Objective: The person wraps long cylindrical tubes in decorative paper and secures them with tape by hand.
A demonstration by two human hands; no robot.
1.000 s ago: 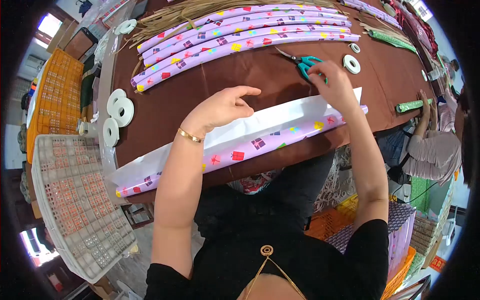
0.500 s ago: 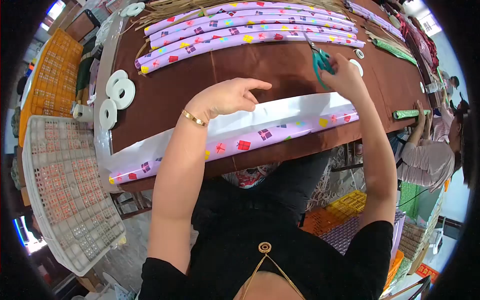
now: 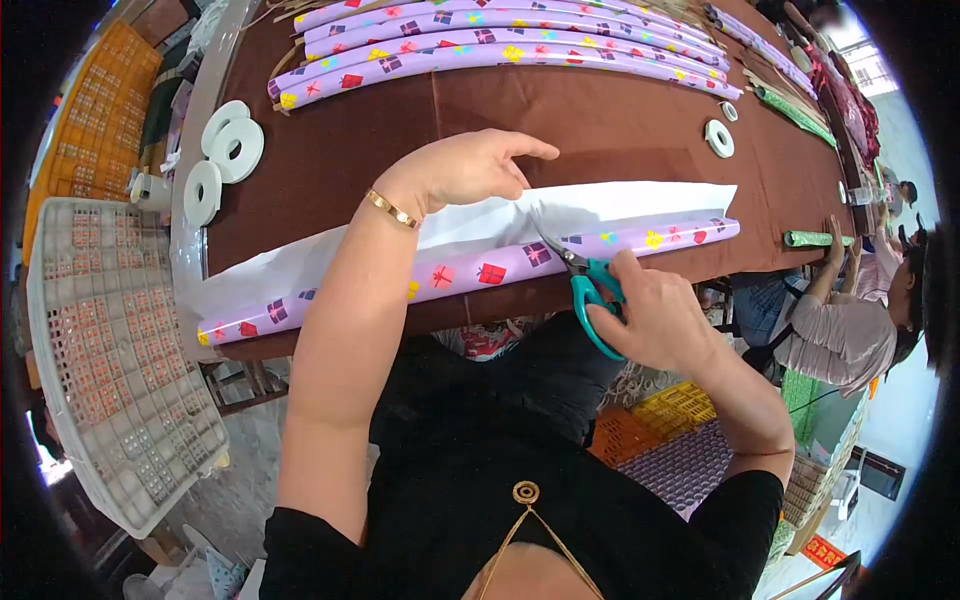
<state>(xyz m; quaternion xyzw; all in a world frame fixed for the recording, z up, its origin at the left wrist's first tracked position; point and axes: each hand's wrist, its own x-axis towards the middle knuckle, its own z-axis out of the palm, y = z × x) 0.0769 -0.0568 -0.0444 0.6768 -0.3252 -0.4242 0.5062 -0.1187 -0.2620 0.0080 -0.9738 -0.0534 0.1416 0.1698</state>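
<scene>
My right hand (image 3: 655, 315) grips teal-handled scissors (image 3: 592, 290), its fingers around the handles. The blades point up and left over the partly rolled gift-print paper (image 3: 455, 283), their tips just below my left hand (image 3: 475, 168). That paper is lilac with coloured presents, lying along the table's near edge, its white underside (image 3: 600, 205) spread behind the roll. My left hand hovers over this white strip, index finger stretched to the right and thumb apart from it. Its other fingers are hidden.
Finished lilac rolls (image 3: 510, 55) lie across the back of the brown table (image 3: 340, 160). White tape rolls (image 3: 238, 150) sit at the left and another tape roll (image 3: 719, 139) at the right. A white crate (image 3: 125, 370) stands at left. A co-worker (image 3: 840, 320) sits at right, hands by a green roll.
My right hand has brought the scissors down and left, from behind the paper to over its printed roll. My left hand stays nearly in place, slightly higher in view.
</scene>
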